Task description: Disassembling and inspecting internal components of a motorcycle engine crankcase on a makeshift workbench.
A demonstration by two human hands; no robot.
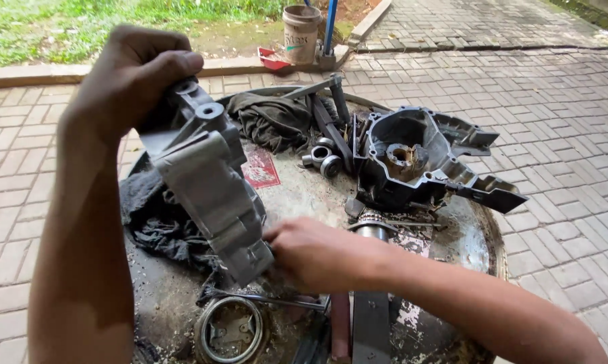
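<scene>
The left hand (132, 77) is clenched round the top edge of a grey cast engine casing (209, 182), holding it up on end and tilted over the tabletop (297, 189) — a grip that seems meant to steady the part and turn its lower corner toward the other hand. The right hand (314, 253) is at that lower corner, fingers curled against the casing's edge; whether it pinches some small piece there or only presses on the metal I cannot tell. The casing hangs above a dark rag (156, 219), which lies just under and left of it. Well to the right sits the other casing half (418, 162), open side up, probably parked there to keep it out of the way. Between the two lie a few bearings (321, 156), a second rag (270, 118) and long bars, with a red sticker (260, 168) showing on the worn metal. Close to the right hand are a round ring part (230, 330), a thin rod and a shaft (371, 226) — things crowding the space beneath the casing. Beyond, on the paving edge, stands a bucket (300, 30).
</scene>
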